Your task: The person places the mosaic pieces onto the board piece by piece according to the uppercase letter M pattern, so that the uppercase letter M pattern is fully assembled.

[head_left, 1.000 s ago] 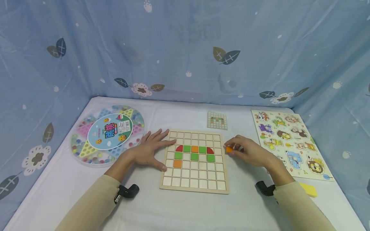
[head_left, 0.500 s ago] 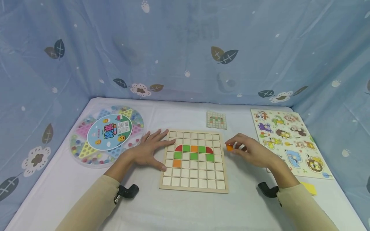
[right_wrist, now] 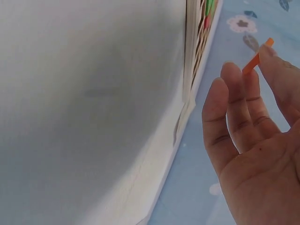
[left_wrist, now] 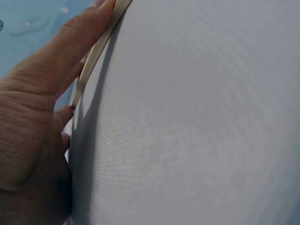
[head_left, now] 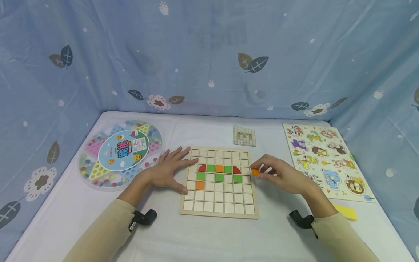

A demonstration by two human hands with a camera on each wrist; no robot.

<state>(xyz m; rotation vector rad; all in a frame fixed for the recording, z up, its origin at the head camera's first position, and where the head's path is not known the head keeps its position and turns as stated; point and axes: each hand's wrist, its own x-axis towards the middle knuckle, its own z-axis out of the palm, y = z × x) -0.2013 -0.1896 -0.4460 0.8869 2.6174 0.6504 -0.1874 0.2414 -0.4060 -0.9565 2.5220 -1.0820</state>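
Note:
A wooden grid board (head_left: 220, 215) lies on the white table, with red quarter-round, green and orange tiles set in its upper middle squares. One orange tile (head_left: 200, 185) sits lower on the left. My left hand (head_left: 166, 171) spreads its fingers over the board's left edge, thumb and forefinger resting on it. In the left wrist view the thumb (left_wrist: 70, 44) lies along the board's side. My right hand (head_left: 282, 173) pinches an orange square tile (head_left: 255, 171) between thumb and fingers, right at the board's right edge. The right wrist view shows that orange tile (right_wrist: 258, 57) edge-on.
Behind the board lies a small pattern card (head_left: 244, 136). A round Chinese checkers set (head_left: 122, 150) is at left. At right lie an animal puzzle board (head_left: 327, 160) and a yellow block (head_left: 346, 212) partly behind the right forearm. A blue curtain (head_left: 209, 58) surrounds the table.
My right hand with the orange tile shifted slightly away from the board, then came back left to its edge. The left hand has stayed in place on the board.

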